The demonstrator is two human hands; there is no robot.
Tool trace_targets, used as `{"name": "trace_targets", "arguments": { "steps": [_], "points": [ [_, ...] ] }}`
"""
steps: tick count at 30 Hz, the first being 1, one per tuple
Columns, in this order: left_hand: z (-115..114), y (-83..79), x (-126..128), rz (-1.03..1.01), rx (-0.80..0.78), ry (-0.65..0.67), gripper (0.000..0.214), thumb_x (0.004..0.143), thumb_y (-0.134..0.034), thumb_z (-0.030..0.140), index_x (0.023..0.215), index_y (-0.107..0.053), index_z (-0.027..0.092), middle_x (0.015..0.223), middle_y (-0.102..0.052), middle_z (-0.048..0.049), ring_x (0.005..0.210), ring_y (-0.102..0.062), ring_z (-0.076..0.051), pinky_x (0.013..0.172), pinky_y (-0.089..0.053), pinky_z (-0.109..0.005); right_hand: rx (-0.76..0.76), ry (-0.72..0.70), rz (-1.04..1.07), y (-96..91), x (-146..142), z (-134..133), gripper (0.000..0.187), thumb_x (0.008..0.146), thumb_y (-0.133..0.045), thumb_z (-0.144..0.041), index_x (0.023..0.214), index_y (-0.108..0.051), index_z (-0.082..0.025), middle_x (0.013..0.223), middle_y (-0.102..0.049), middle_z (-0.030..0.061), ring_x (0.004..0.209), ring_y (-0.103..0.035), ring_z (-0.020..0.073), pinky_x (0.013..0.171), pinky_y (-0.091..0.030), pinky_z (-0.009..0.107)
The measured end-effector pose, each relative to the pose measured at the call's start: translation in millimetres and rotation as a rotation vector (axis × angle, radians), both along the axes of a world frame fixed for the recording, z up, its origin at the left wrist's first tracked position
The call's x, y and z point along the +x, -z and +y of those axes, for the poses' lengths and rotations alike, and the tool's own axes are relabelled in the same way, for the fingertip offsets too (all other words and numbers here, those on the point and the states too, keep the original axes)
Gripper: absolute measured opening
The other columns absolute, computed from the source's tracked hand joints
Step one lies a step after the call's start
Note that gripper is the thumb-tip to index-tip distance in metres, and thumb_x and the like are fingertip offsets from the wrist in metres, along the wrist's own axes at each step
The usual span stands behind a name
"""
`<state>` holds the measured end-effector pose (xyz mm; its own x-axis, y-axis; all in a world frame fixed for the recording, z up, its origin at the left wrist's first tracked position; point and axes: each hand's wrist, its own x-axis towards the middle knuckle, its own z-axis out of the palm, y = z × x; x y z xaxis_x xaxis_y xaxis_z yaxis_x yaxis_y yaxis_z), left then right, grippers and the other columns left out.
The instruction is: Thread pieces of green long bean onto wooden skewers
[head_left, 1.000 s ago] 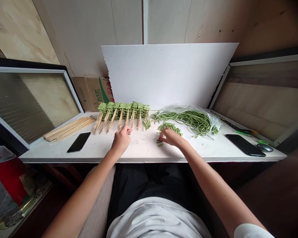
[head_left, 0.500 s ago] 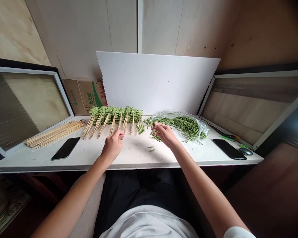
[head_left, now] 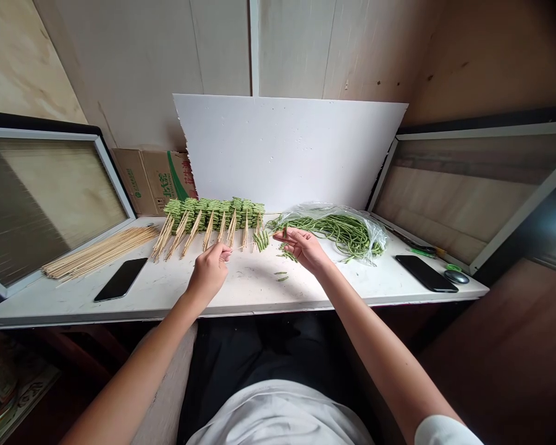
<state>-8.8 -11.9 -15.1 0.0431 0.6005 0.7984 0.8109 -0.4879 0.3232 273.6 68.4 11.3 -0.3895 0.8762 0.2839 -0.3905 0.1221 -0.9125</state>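
My left hand point(head_left: 210, 266) is closed around the blunt end of a bamboo skewer that points right. Several short green bean pieces point(head_left: 261, 240) are threaded side by side on this skewer. My right hand point(head_left: 306, 247) pinches a green bean piece point(head_left: 285, 232) by the skewer's far tip; whether the tip has entered it I cannot make out. Below my right fingers lies a small heap of cut bean pieces point(head_left: 287, 252), partly hidden by the hand. Two loose pieces point(head_left: 282, 279) rest nearer the table's front edge. Behind my left hand are stacked bean skewers point(head_left: 213, 213), their bare ends toward me.
Long green beans point(head_left: 347, 232) lie in a clear plastic bag at the back right. Bare bamboo skewers point(head_left: 99, 250) and a phone point(head_left: 121, 280) are on the left. Another phone point(head_left: 425, 274) and a dark round object point(head_left: 456, 277) sit right. A white board point(head_left: 291, 151) stands behind.
My right hand has shifted slightly left, bringing the bean piece closer to the skewer's tip. My left hand keeps its grip. The whole view has moved a little.
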Motion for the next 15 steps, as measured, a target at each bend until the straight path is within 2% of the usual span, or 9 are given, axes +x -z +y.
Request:
{"name": "trace_targets", "arguments": {
  "steps": [3,15],
  "points": [
    [0.6,0.5,-0.8,0.002,-0.001,0.002,0.032,0.081,-0.048,-0.005,0.092,-0.063,0.021,0.083,-0.073,-0.0031,0.079,-0.072,-0.019,0.073,-0.057,-0.027,0.006,-0.023,0.013,1.6,0.6,1.2,0.03,0.083,-0.084,-0.05,0.096,-0.079,-0.023,0.112,-0.081,0.0085,0.119,-0.072,0.0248,0.08,-0.055,0.028],
    [-0.8,0.3,-1.1,0.033,-0.01,-0.01,0.04,0.073,-0.042,-0.01,0.092,-0.062,0.02,0.088,-0.075,-0.0032,0.082,-0.074,-0.019,0.075,-0.059,-0.027,0.027,0.019,-0.027,4.5,1.0,3.9,0.033,0.081,-0.085,-0.052,0.097,-0.08,-0.024,0.11,-0.082,0.0098,0.119,-0.072,0.0269,0.08,-0.055,0.03]
  ]
}}
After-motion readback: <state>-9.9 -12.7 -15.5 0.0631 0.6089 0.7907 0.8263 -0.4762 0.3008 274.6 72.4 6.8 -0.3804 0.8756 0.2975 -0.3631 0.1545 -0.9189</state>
